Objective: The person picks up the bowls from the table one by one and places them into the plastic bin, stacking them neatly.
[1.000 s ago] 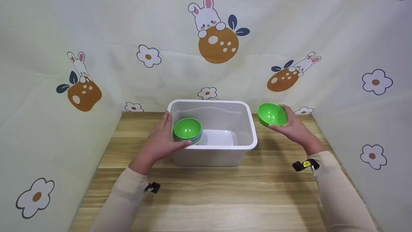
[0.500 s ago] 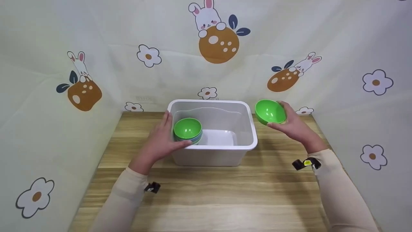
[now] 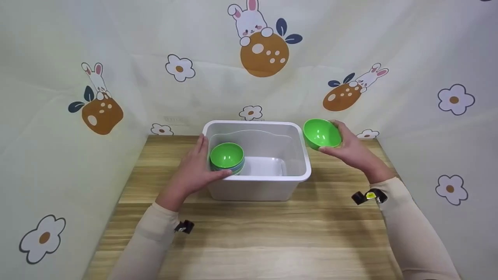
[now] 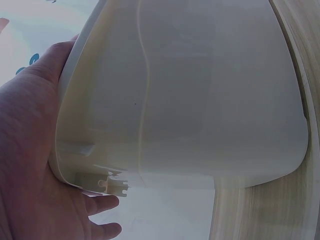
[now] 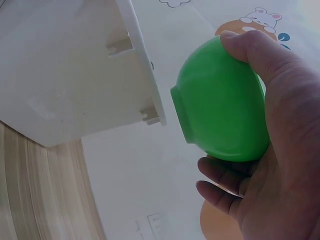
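Observation:
My right hand (image 3: 354,151) grips a green bowl (image 3: 322,133) just outside the right rim of a white plastic bin (image 3: 256,177). That bowl is tilted, its inside showing in the head view. From the right wrist view, the thumb lies over the edge of the green bowl (image 5: 222,100), whose base faces the bin (image 5: 75,75). My left hand (image 3: 190,169) holds the bin's front left corner, thumb over the front rim and fingers along the left side. Inside, at the left, stands a stack of bowls (image 3: 227,155), green on top with blue-grey below.
The bin stands on a wood-grain table (image 3: 264,241). Close behind it hangs a pale printed cloth (image 3: 210,93), which also runs along both sides. The bin's white floor (image 3: 264,166) shows to the right of the stack.
The right hand has carried the green bowl left and slightly up, nearer the bin's right rim, tilting it a little more. The left hand, bin and stack have stayed in place.

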`<state>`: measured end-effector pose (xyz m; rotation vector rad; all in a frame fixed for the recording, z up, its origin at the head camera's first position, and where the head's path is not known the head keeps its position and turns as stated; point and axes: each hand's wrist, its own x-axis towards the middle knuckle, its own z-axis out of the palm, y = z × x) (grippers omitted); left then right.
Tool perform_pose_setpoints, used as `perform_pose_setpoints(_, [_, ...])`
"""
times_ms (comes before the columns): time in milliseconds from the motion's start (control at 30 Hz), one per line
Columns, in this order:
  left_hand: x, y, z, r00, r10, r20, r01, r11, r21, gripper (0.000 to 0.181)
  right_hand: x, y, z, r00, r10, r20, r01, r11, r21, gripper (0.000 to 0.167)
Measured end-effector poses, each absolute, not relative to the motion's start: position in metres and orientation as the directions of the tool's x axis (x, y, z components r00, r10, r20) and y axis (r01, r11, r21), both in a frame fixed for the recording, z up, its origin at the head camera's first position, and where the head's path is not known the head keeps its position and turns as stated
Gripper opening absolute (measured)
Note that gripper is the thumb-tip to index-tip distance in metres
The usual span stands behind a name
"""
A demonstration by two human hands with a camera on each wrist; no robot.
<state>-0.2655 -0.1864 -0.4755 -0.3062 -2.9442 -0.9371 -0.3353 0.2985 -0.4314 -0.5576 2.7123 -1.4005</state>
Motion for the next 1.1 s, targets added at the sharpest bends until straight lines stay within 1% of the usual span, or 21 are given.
perform_pose_setpoints(233, [-0.265,-0.186,-0.475,-0.981,0.171,0.090,0.192,0.796,0.573,0.157,-0.336,0.290,-0.426,-0.934,-0.340,0.107,-0.289,0.549,-0.784,0.104])
perform_pose_setpoints(533, [-0.264,-0.187,-0.475,-0.982,0.168,0.085,0.186,0.795,0.577,0.157,-0.338,0.278,-0.423,-0.926,-0.365,0.100,-0.298,0.541,-0.787,0.106])
perform_pose_setpoints(800, [-0.265,-0.188,-0.477,-0.977,0.179,0.116,0.212,0.767,0.606,0.154,-0.339,0.269,-0.420,-0.903,-0.407,0.140,-0.358,0.530,-0.769,0.101])
perform_pose_setpoints(1100, [-0.265,-0.187,-0.476,-0.976,0.184,0.118,0.218,0.773,0.595,0.156,-0.339,0.262,-0.416,-0.888,-0.439,0.138,-0.374,0.514,-0.772,0.102])
